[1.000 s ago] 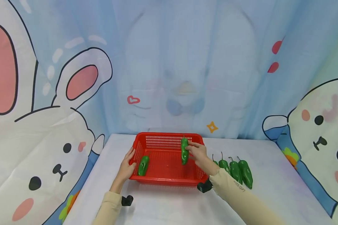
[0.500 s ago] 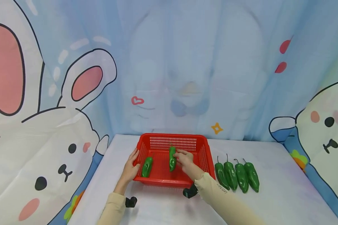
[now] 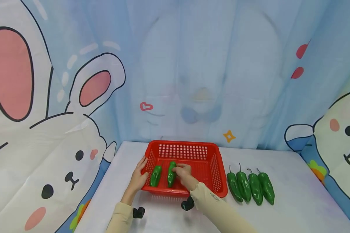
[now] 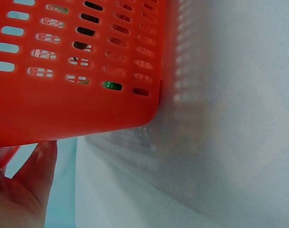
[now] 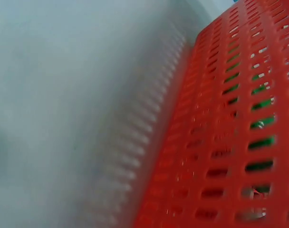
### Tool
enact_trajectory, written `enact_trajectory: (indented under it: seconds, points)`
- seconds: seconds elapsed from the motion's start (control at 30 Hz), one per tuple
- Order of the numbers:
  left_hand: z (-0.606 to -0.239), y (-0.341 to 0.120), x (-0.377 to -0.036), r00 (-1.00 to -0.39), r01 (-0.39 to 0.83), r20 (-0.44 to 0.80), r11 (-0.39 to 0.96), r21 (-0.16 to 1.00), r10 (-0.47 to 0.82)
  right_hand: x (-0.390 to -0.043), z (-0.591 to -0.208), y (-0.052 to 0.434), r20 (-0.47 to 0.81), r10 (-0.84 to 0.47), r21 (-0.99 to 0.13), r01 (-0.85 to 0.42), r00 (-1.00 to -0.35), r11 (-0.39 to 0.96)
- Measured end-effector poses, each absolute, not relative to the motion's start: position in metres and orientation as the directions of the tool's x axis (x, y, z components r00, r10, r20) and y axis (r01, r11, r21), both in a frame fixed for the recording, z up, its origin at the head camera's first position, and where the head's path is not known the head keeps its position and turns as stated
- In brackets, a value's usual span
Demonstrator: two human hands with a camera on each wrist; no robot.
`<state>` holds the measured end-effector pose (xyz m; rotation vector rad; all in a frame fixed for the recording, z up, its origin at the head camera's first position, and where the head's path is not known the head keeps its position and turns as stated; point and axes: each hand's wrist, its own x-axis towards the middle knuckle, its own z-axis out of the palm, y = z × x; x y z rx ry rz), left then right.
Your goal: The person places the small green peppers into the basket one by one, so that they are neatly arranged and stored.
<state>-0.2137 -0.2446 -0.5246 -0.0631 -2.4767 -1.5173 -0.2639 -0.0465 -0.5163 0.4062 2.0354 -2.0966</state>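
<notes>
A glossy pepper [image 3: 171, 174], deep green with pale highlights along its skin, is inside the red basket [image 3: 182, 151], left of its middle; it is long and slim, lengthwise to the viewer, its stem too small to make out. The right hand [image 3: 185, 173] has its grip on the pepper, pinching the upper right side; whether the pepper touches the basket floor, I cannot tell. Just left of it lies a second pepper [image 3: 156, 176], equally shiny. The left hand [image 3: 138, 177] has its grip unclosed, fingers extended against the basket's left rim. Four peppers [image 3: 243, 187] with thin stalks lie side by side on the white desk [image 3: 297, 191], right of the basket.
</notes>
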Motion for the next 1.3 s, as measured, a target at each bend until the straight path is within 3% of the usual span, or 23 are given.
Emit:
enact_trajectory:
  seconds: [0.4,0.63,1.3]
  points:
    - [-0.532,-0.246,-0.213,-0.967,0.19,0.248,0.469,0.862,-0.063,-0.265,-0.527,-0.062,-0.315,0.001,-0.944,0.313,-0.949,0.106]
    - [-0.53,-0.245,-0.212,-0.965,0.184,0.25,0.473,0.862,-0.08,-0.264,-0.527,-0.064,-0.324,-0.046,-0.941,0.317,-0.945,0.116]
    - [-0.529,-0.247,-0.214,-0.968,0.176,0.24,0.487,0.855,-0.072,-0.262,-0.522,-0.07,-0.205,-0.083,-0.956,0.181,-0.975,0.232]
